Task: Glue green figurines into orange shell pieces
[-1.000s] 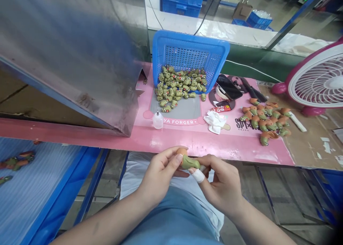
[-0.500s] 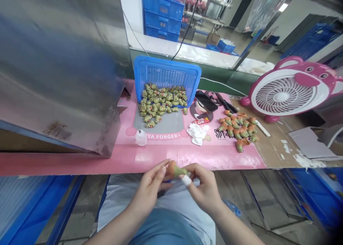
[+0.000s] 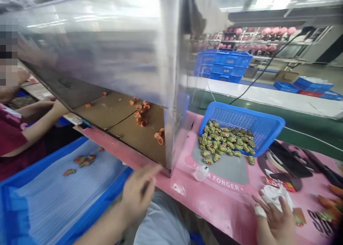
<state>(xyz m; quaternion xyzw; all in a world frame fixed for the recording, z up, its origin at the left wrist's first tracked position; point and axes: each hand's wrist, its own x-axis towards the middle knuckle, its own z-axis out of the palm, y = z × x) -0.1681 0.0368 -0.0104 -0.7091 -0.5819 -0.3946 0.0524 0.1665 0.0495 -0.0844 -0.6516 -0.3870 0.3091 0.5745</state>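
Note:
My left hand [image 3: 139, 188], smeared by motion, reaches with outstretched fingers towards the front corner of a shiny metal box [image 3: 120, 70]; nothing shows in it. Inside the box's low opening lie several small hollow orange pieces [image 3: 142, 113]. My right hand [image 3: 276, 216], white tape on one finger, hovers over the pink mat with fingers apart, beside a crumpled white tissue [image 3: 278, 196]. Just right of it sits a small orange-and-green figure part [image 3: 298, 216], apart from the fingers as far as I can tell. More orange-and-green parts [image 3: 331, 205] lie at the right edge.
A tipped blue basket [image 3: 246, 118] spills many green pieces [image 3: 225, 141] onto the mat. A small clear bottle [image 3: 200, 173] stands before it; a black phone [image 3: 289, 159] lies behind. Lower left is a lined blue crate [image 3: 61, 198] with a few parts. Another person's arm [image 3: 40, 123] is at left.
The view has swung left. My hands, together on an orange-and-green part before, are now apart: the left moved to the metal box, the right to the mat, and the part is out of both.

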